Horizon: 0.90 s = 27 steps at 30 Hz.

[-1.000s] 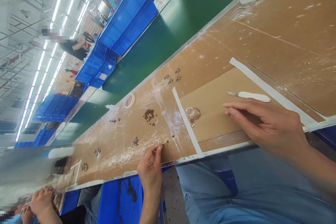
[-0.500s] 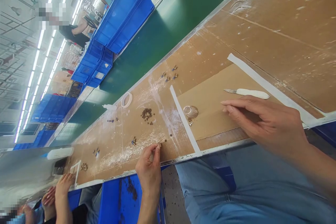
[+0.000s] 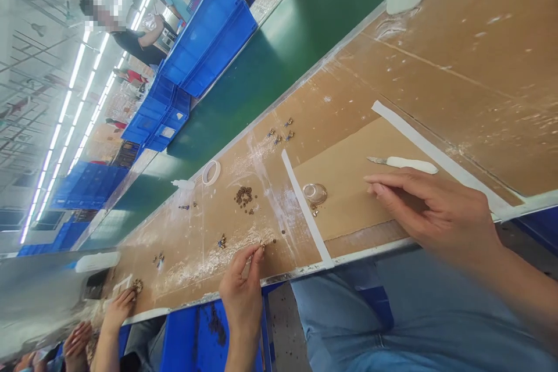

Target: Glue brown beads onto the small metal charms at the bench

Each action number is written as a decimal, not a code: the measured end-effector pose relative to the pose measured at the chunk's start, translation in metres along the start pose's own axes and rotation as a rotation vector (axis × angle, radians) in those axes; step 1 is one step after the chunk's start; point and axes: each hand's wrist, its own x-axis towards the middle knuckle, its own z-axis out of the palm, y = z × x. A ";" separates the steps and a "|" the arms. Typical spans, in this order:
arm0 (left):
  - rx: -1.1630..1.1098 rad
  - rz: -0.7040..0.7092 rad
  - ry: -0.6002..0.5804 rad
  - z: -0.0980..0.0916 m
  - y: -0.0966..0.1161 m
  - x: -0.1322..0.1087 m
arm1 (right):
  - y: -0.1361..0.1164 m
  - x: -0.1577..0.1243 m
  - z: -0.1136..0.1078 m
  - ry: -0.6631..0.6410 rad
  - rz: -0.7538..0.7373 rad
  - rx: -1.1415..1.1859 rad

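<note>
Near the front edge of the worktop, my left hand [image 3: 242,285] is closed in a pinch, with a tiny gold-brown piece [image 3: 262,243] showing at the fingertips. My right hand [image 3: 440,206] hovers over the cardboard sheet [image 3: 344,168], thumb and forefinger pressed together; whatever they may hold is too small to make out. Just beyond it lies a knife with a white-wrapped handle [image 3: 412,164]. A small clear cup [image 3: 314,192] rests on the sheet, with gold bits [image 3: 314,209] beside it. To the left is a pile of small brown beads [image 3: 243,196].
Small blue-and-gold figures [image 3: 278,139] stand beyond the cardboard; another [image 3: 222,241] lies left of my left hand. A tape roll [image 3: 211,172] and small white bottle [image 3: 183,184] sit near the green belt [image 3: 244,81]. A co-worker's hand [image 3: 117,305] is at far left.
My left hand still pinches near the edge, tipped slightly. My right hand keeps its pinch over the cardboard. The co-worker's hand has reached to a small gold pile. The view has shifted slightly.
</note>
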 end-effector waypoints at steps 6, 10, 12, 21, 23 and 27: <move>-0.233 -0.034 0.099 0.000 0.005 -0.006 | -0.001 0.000 0.002 0.018 -0.013 0.056; -0.266 0.006 0.130 -0.002 0.017 -0.010 | 0.003 -0.004 0.000 0.038 0.027 0.143; -0.286 0.052 0.134 -0.003 0.025 -0.015 | 0.001 -0.006 -0.004 0.065 -0.004 0.123; -0.441 0.264 -0.027 0.000 0.071 -0.044 | -0.062 -0.025 -0.007 -0.312 -0.191 0.463; -0.462 0.300 -0.067 0.000 0.076 -0.047 | -0.068 -0.029 -0.005 -0.344 -0.166 0.504; -0.468 0.346 -0.120 -0.002 0.079 -0.049 | -0.068 -0.030 -0.005 -0.372 -0.180 0.502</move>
